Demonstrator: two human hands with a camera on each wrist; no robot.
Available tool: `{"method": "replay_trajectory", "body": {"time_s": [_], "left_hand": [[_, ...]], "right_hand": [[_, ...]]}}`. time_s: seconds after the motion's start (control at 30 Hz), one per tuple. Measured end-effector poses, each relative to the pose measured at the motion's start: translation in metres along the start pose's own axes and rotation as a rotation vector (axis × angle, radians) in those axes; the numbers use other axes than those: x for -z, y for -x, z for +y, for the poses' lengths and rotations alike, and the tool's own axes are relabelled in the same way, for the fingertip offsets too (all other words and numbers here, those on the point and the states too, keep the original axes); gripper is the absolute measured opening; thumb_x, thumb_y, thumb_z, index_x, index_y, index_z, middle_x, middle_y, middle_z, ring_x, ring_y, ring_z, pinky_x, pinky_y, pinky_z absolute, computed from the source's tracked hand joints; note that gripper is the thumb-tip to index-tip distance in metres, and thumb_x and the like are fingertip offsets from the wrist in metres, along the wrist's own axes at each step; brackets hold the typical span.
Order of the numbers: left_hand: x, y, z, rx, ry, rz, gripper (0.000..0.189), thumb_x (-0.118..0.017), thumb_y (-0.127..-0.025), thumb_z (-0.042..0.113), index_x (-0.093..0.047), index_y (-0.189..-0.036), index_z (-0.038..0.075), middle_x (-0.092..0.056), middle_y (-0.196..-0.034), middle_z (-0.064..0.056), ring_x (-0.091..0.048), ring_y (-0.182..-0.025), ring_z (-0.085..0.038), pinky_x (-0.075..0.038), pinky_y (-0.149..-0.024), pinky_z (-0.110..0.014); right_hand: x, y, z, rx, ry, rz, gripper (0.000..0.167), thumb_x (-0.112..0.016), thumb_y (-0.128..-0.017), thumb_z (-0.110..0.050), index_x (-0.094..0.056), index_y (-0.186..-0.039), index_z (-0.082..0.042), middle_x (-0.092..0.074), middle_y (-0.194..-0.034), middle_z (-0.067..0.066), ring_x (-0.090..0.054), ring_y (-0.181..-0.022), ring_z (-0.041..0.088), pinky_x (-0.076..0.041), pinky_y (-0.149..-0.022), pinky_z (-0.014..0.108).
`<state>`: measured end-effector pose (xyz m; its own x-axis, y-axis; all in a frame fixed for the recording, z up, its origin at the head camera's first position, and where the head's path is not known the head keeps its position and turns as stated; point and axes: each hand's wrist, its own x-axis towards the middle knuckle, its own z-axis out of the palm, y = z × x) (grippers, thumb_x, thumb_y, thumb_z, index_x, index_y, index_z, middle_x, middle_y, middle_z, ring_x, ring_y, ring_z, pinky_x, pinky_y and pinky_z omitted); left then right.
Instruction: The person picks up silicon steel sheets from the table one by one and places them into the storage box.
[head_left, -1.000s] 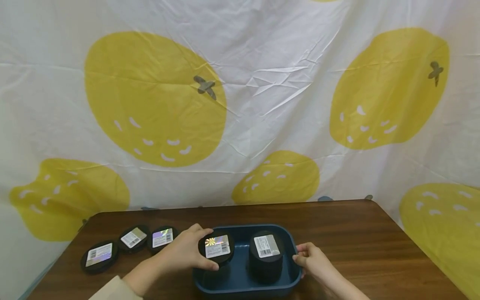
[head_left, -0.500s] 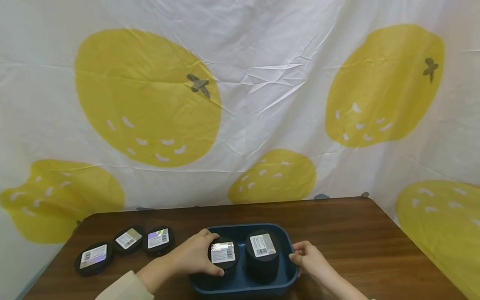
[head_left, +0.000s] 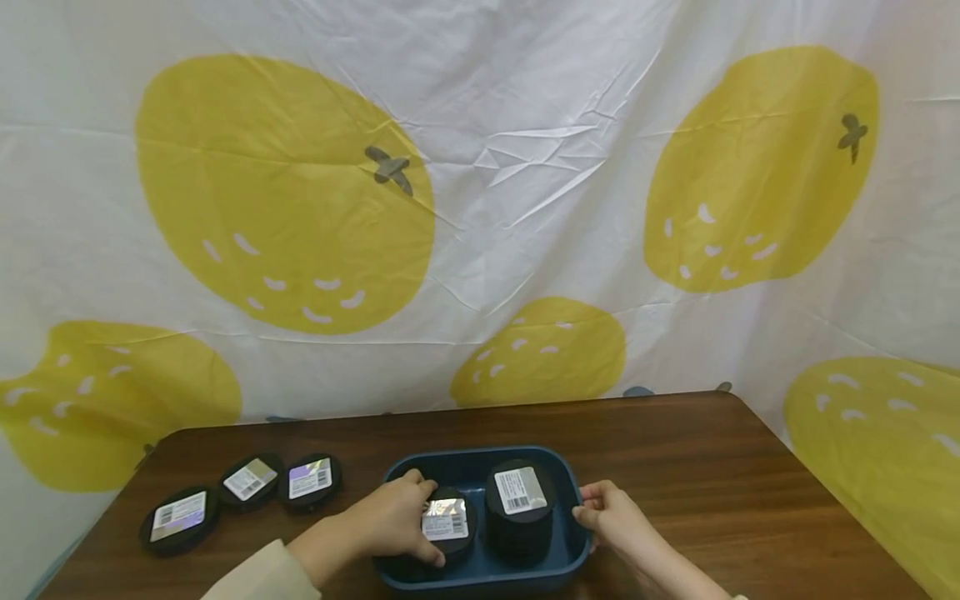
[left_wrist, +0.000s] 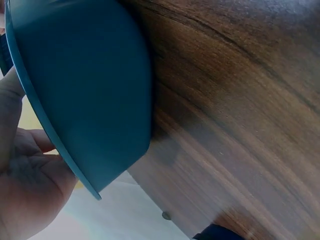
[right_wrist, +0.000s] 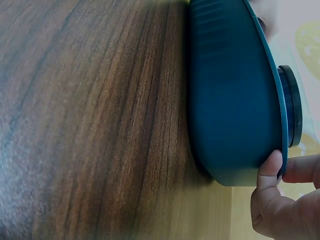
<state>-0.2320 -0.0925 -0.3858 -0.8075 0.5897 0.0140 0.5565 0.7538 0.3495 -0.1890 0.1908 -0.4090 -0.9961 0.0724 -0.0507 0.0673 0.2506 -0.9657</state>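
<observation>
A blue rectangular basin (head_left: 480, 583) stands on the table, its rim showing on all sides in the head view. My left hand (head_left: 397, 517) reaches over its left side and grips a round black container (head_left: 450, 527) with a silvery barcode label, thumb at the near edge and fingers at the far edge. The container sits inside the basin's left half. To its right in the basin rises a stack of round black containers (head_left: 519, 521), labelled on top. My right hand (head_left: 618, 515) pinches the basin's right rim; the right wrist view shows the thumb (right_wrist: 270, 170) against the outer wall.
On the left of the wooden table (head_left: 675, 467) lie three flat round black containers: one nearest the front (head_left: 178, 521), one behind it (head_left: 252, 481), and one to the right (head_left: 310, 482). A white curtain (head_left: 540, 208) with yellow fruit prints hangs behind the table.
My left hand has moved right and down, lowering the black container deeper into the basin's left half beside the stack. My right hand stays on the rim. The head view has shifted slightly.
</observation>
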Motion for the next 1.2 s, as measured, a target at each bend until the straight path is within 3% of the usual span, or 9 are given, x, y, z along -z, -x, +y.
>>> {"method": "replay_trajectory", "body": {"time_s": [0.4, 0.67, 0.87, 1.2], "left_hand": [[-0.004, -0.002, 0.001, 0.007, -0.047, -0.062, 0.083, -0.088, -0.051, 0.040, -0.059, -0.109, -0.012, -0.053, -0.089, -0.009, -0.051, -0.073, -0.017, -0.050, -0.070, -0.033], [-0.004, -0.006, 0.005, 0.011, -0.072, -0.092, 0.059, -0.088, -0.050, 0.039, -0.061, -0.085, -0.001, -0.045, -0.077, -0.003, -0.045, -0.063, -0.013, -0.044, -0.056, -0.027], [-0.008, -0.007, 0.006, -0.001, -0.116, -0.072, 0.052, -0.088, -0.048, 0.038, -0.056, -0.073, 0.007, -0.044, -0.073, 0.000, -0.043, -0.060, -0.011, -0.041, -0.053, -0.025], [-0.010, -0.011, 0.007, 0.019, -0.155, -0.090, 0.053, -0.089, -0.047, 0.038, -0.059, -0.076, 0.004, -0.045, -0.072, -0.001, -0.044, -0.060, -0.012, -0.043, -0.056, -0.026]], "right_hand": [[0.000, -0.002, 0.002, 0.003, 0.014, 0.008, 0.027, -0.057, -0.081, 0.006, -0.045, -0.104, 0.016, -0.046, -0.080, 0.011, -0.046, -0.060, 0.019, -0.043, -0.046, 0.026], [0.000, -0.001, 0.001, 0.006, 0.018, 0.021, 0.028, -0.058, -0.080, 0.005, -0.046, -0.104, 0.016, -0.048, -0.082, 0.012, -0.047, -0.062, 0.019, -0.044, -0.047, 0.027], [0.001, 0.001, 0.002, 0.007, 0.020, 0.000, 0.029, -0.058, -0.081, 0.005, -0.045, -0.104, 0.016, -0.047, -0.081, 0.011, -0.047, -0.063, 0.018, -0.044, -0.047, 0.026], [0.000, -0.001, 0.001, -0.002, 0.021, 0.008, 0.027, -0.058, -0.081, 0.006, -0.046, -0.103, 0.016, -0.046, -0.080, 0.010, -0.046, -0.061, 0.018, -0.043, -0.046, 0.026]]}}
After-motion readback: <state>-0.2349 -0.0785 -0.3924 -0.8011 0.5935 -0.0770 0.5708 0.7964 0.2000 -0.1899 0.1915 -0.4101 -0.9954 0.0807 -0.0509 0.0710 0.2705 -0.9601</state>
